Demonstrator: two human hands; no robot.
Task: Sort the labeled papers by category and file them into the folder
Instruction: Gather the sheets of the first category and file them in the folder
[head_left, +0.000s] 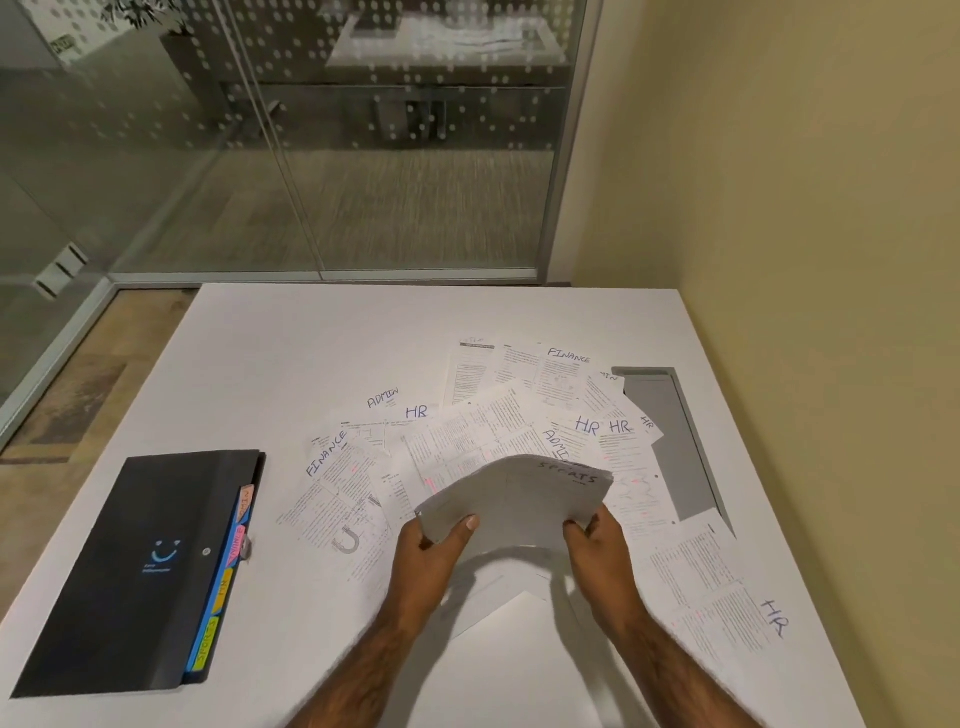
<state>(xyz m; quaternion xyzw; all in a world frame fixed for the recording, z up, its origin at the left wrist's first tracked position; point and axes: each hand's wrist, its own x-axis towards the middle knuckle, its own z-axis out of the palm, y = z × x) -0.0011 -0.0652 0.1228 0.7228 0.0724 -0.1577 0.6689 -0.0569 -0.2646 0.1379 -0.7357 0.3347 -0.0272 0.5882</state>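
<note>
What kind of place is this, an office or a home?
Probably an office: a dotted glass partition, a white desk with a cable cutout, and papers labeled HR, FINANCE and ADMIN spread on it.

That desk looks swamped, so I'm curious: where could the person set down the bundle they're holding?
The table is bare between its back edge and the loose papers, probably room for the bundle. A narrower gap lies between the black folder and the nearest FINANCE sheet. The middle and right are crowded with overlapping papers up to the grey cutout.
</note>
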